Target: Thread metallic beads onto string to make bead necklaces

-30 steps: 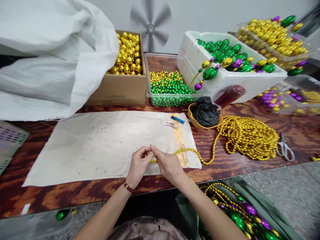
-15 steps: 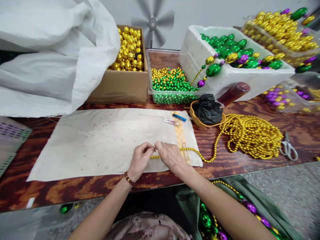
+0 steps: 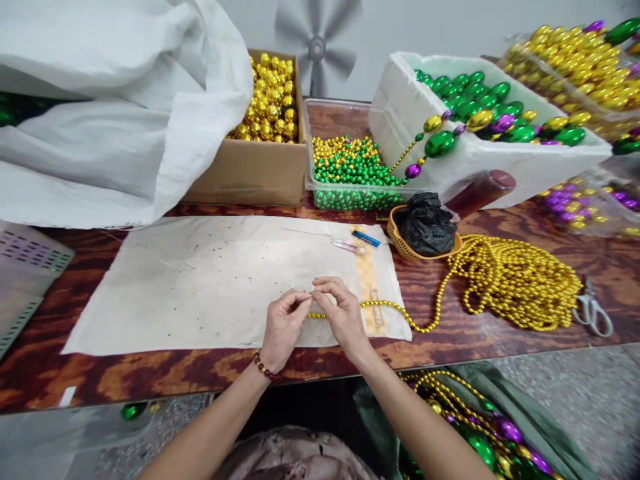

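The left hand (image 3: 284, 331) and the right hand (image 3: 347, 321) met fingertip to fingertip above a white cloth (image 3: 200, 287) on the desk (image 3: 150, 383). Each had its grip pinched closed, thumb against fingers, on the gold bead strand (image 3: 385, 304); what sat right between the tips was too small to make out. A short row of beads showed between the hands, and past the right hand the strand ran over the cloth's edge to a tangled gold heap (image 3: 520, 283), with scissors (image 3: 593, 311) just beside it. Snips (image 3: 347, 247) and a blue object (image 3: 366, 238) lay on the cloth near a yellow basket (image 3: 400, 245) holding a black plastic bag (image 3: 427, 225). Behind, a clear bin (image 3: 360, 199) of small green and gold beads (image 3: 355, 163) stood between a cardboard box (image 3: 260, 172) and a foam box (image 3: 540, 168).
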Available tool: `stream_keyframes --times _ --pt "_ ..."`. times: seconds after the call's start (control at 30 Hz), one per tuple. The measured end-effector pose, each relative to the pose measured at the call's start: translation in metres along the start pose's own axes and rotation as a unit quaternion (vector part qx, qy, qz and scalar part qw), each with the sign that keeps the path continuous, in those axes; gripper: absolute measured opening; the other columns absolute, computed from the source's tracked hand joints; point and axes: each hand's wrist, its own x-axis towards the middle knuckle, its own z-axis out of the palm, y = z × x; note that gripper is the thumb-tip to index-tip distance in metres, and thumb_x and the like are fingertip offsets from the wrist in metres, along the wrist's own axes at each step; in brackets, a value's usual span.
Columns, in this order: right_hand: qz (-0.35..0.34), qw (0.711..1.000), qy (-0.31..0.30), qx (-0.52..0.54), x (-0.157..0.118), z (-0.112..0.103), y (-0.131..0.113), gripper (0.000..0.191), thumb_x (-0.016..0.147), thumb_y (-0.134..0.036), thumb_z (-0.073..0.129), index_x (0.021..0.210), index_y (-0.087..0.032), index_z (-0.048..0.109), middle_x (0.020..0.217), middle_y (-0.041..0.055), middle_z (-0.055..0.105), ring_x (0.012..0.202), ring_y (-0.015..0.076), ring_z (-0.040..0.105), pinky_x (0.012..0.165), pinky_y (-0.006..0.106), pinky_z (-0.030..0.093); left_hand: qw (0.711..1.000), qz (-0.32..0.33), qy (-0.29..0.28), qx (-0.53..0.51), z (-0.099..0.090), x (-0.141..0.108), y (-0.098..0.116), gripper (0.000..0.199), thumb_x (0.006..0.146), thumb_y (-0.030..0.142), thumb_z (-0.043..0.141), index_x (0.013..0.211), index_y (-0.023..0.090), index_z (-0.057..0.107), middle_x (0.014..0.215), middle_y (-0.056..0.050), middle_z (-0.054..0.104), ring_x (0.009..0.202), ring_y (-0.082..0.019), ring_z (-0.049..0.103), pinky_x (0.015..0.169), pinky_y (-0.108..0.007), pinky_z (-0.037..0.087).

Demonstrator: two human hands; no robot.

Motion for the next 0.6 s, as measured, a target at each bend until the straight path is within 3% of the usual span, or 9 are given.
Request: stream_keyframes --times 0.13,0.27,0.4,0.6 --pt "-0.033 0.997 0.06 -0.029 -0.008 0.014 0.0 0.01 0.09 -0.025 0.057 0.082 -0.021 0.062 0.101 0.0053 0.059 0.106 0.0203 0.057 0.095 0.036 0.043 0.991 -0.069 0.007 -0.118 0.005 0.001 0.001 0.016 0.074 0.031 0.071 0.067 0.016 0.067 0.057 0.003 0.049 0.058 -0.01 0.041 0.058 -0.024 0.035" --pt "0.061 0.991 0.041 0.114 -0.005 0.022 -0.001 0.014 0.091 -0.033 0.054 0.083 -0.021 0.056 0.107 0.0069 0.059 0.11 0.0213 0.056 0.094 0.036 0.045 0.968 -0.109 -0.007 -0.228 0.007 0.001 0.008 0.017 0.073 0.03 0.073 0.068 0.016 0.064 0.057 0.005 0.046 0.055 -0.007 0.037 0.057 -0.023 0.033" --pt "0.139 0.952 0.003 0.274 0.008 0.013 -0.01 0.017 0.088 -0.039 0.053 0.083 -0.023 0.048 0.096 0.0056 0.059 0.106 0.0234 0.06 0.09 0.039 0.05 0.972 -0.11 -0.066 -0.198 0.0 0.0 0.011 0.022 0.076 0.036 0.074 0.074 0.015 0.067 0.052 0.008 0.035 0.048 -0.005 0.023 0.05 -0.023 0.023" --pt "0.14 0.952 -0.025 0.272 0.01 -0.002 -0.02 0.021 0.09 -0.044 0.05 0.082 -0.024 0.047 0.09 0.0045 0.056 0.089 0.0209 0.059 0.09 0.043 0.052 0.979 -0.082 -0.115 -0.145 -0.008 0.0 0.008 0.027 0.079 0.042 0.072 0.077 0.015 0.067 0.052 0.008 0.031 0.049 -0.005 0.02 0.049 -0.024 0.016"
